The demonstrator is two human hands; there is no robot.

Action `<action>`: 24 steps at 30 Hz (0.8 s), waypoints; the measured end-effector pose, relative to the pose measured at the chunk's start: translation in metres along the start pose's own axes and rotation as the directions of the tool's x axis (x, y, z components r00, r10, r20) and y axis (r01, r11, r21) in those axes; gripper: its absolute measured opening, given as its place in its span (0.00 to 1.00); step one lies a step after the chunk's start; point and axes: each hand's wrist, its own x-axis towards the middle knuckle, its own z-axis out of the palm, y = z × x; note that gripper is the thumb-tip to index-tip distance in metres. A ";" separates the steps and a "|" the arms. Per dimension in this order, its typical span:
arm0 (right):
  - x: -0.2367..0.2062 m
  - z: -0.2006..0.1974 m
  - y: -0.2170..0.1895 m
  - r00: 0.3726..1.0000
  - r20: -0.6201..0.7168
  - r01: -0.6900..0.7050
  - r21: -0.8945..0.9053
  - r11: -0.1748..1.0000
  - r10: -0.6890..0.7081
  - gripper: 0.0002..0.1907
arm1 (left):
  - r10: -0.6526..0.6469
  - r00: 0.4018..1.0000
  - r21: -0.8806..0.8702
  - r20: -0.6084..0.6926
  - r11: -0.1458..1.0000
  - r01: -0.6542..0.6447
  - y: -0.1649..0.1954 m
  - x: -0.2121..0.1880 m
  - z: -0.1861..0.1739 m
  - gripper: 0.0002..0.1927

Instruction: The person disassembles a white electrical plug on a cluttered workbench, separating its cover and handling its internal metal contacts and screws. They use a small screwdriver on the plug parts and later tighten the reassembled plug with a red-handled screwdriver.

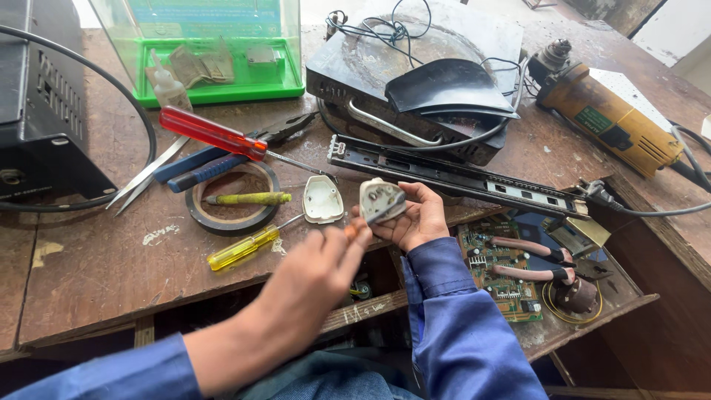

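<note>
The open grey plug (381, 200) sits in the right hand (415, 218), whose fingers curl around it, just above the table's front edge. The left hand (315, 278) pinches a small orange tool tip (349, 230) that touches the plug. The plug's white cover (323, 198) lies just beside it on the wooden table (96, 259). A yellow screwdriver (243, 248) and a ring of black tape (233, 198) lie near.

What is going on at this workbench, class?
A person in blue sleeves sits at a worn wooden workbench. The right hand holds an opened grey-white plastic plug body. The left hand, blurred, is beside it, pinching something small and orange. The plug's white cover lies apart on the bench, next to a yellow-handled screwdriver.
</note>
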 end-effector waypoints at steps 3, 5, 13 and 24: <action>0.001 0.003 0.001 1.000 -0.024 0.014 -0.039 0.999 -0.015 0.29 | -0.059 0.998 -0.079 -0.012 0.995 0.058 0.006 -0.013 0.001 0.38; 0.003 0.004 0.001 0.999 -0.042 0.011 0.023 1.000 -0.010 0.28 | 0.013 1.000 -0.097 -0.010 0.995 -0.014 0.006 -0.023 -0.003 0.37; 0.006 0.002 0.001 0.999 -0.053 0.013 0.029 0.999 -0.011 0.27 | -0.043 0.998 0.113 -0.055 0.992 0.049 -0.011 -0.024 -0.015 0.37; 0.008 0.003 0.001 1.000 -0.021 0.016 -0.064 0.998 -0.018 0.30 | -0.042 0.999 0.110 0.012 0.993 0.040 -0.004 -0.043 -0.008 0.35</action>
